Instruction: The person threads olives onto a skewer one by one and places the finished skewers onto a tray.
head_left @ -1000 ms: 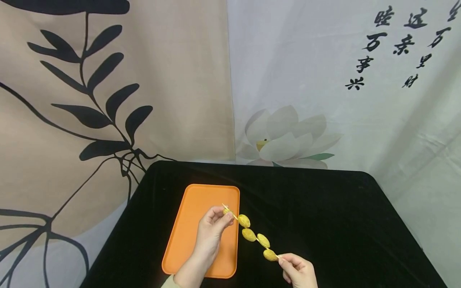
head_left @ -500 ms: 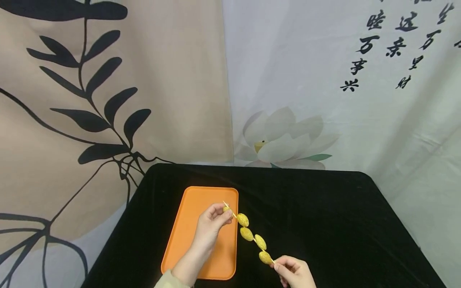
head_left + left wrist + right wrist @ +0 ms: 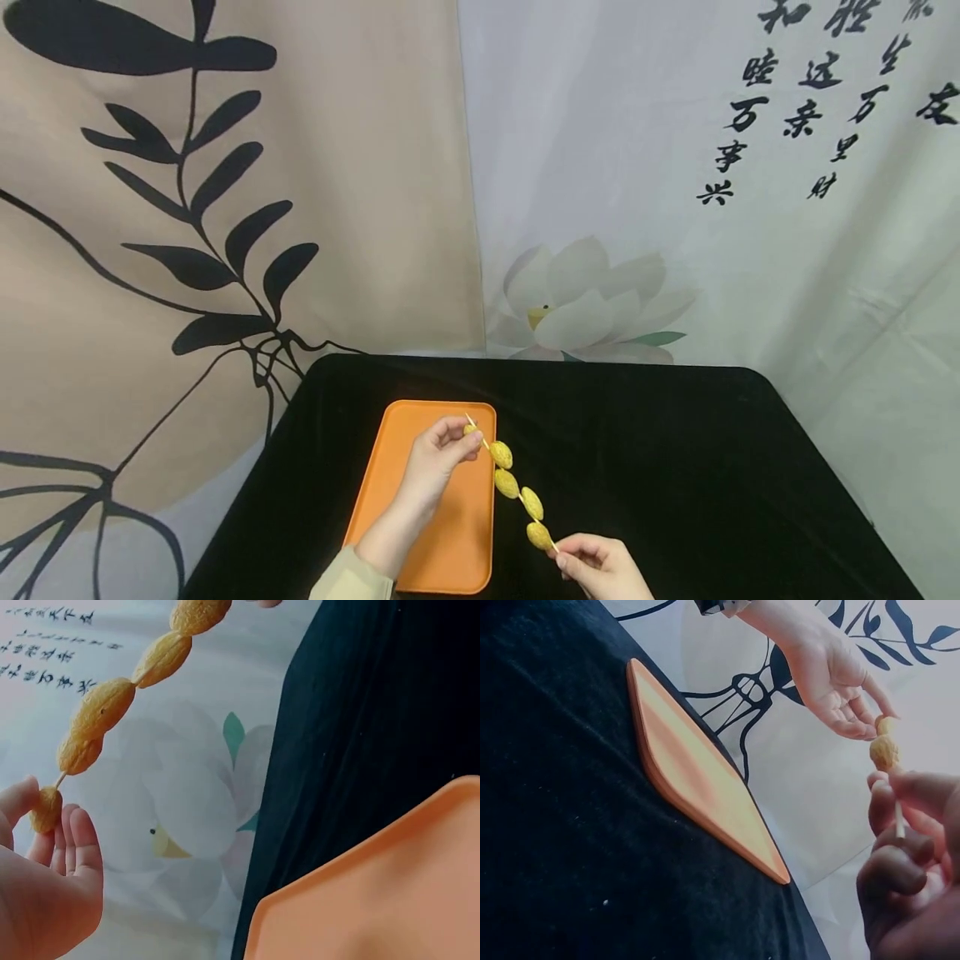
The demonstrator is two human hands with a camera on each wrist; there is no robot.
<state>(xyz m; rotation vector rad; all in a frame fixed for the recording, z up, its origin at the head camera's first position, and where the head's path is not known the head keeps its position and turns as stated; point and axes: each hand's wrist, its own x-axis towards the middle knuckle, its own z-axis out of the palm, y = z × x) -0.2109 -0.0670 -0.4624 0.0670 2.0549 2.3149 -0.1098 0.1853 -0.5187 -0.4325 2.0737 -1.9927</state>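
Note:
A thin pale skewer threaded with several yellow, wrinkled oval pieces slants above the black table, its upper end to the left. My left hand pinches the piece at the upper end between thumb and fingers, with the tip poking out beyond. At the lower end, my right hand pinches the bare stick. The left wrist view shows the rough-skinned pieces close together, the endmost one in my left fingers. In the right wrist view, the stick's blunt end sticks out below my right thumb.
Under my left forearm lies an orange rectangular tray with a raised rim. Black cloth covers the table. Behind its far edge hangs a printed backdrop with leaves, a lotus and dark characters.
My right hand has shifted slightly left, so the skewer now slants more steeply. My left hand keeps its pinch over the tray. The head view has tilted up a little.

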